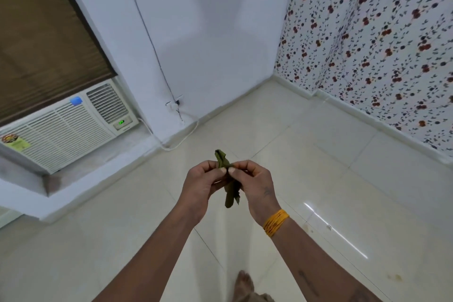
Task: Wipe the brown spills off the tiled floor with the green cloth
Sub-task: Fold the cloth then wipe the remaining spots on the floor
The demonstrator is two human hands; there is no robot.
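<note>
Overhead, two hands — left hand (199, 182), right hand (255, 185) — fingers pinching one green cloth (226, 179).

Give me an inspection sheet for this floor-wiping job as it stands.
Surface: tiled floor, pale and glossy; faint brown spills at lower right, not yet wiped.
Job's things: green cloth, bunched, held in the air above the floor.
Clutter: nothing seen.
Grippers: left hand and right hand both pinch the cloth; yellow thread band on the right wrist.
Cables: white cord loops on the floor below a wall socket.
Surroundings: window air conditioner, brown blind, floral wallpaper, bare foot.
</note>
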